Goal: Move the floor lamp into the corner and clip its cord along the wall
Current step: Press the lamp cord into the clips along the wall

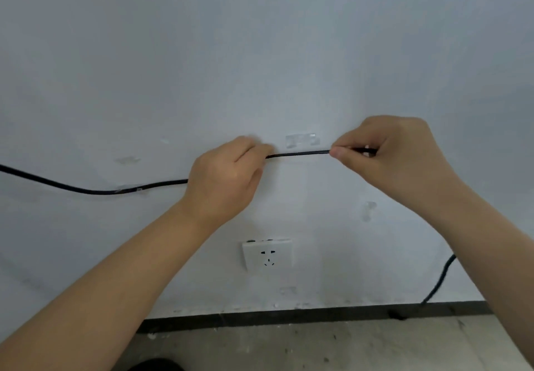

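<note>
Holding cord (299, 154) taut, left hand (228, 177) and right hand (387, 154) pinched on it; best kept level, pressed up into clear clip (302, 140) on wall (260, 52).

Black cord (297, 154): thin, pulled straight along wall (260, 52) just below clear clip (302, 140); sags leftward through second clip (138, 189); right end drops toward floor.

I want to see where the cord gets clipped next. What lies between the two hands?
In the head view, a taut stretch of black cord spans from left hand to right hand, just below a clear clip on the wall.
</note>
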`<state>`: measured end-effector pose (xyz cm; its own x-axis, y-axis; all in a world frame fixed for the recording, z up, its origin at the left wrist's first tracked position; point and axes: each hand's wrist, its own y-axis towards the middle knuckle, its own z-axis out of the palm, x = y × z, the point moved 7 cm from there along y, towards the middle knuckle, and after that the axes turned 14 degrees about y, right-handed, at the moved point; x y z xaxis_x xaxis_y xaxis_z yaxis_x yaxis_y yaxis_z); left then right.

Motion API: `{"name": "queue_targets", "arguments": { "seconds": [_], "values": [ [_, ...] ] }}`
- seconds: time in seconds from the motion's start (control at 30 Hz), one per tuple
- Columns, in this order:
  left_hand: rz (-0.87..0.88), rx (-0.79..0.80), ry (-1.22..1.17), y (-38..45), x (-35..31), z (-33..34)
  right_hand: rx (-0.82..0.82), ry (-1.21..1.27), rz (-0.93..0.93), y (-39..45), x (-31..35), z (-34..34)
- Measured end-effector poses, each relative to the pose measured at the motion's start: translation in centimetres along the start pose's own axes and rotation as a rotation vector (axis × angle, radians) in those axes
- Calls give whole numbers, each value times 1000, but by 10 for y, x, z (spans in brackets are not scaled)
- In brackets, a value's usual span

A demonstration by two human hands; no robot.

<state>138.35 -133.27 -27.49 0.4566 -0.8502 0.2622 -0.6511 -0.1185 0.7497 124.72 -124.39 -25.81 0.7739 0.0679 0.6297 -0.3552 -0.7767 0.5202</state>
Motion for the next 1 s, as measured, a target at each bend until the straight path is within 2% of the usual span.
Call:
{"name": "queue_targets", "arguments": {
  "seconds": [0.27,0.5,0.83,0.9,1.0],
  "values": [
    [-129,90,-109,14,3,4,-47,-66,-116,17,24,-7],
    [-212,107,-152,17,-1,5,-4,-273,-85,17,25,-2],
    [-157,91,-130,24,-9,0,30,-359,23,28,19,1],
    [-189,86,-121,25,-10,-2,11,-345,12,28,20,1],
    [-142,61,-52,26,-18,-6,-47,-296,-70,28,24,-1]
  ]
}}
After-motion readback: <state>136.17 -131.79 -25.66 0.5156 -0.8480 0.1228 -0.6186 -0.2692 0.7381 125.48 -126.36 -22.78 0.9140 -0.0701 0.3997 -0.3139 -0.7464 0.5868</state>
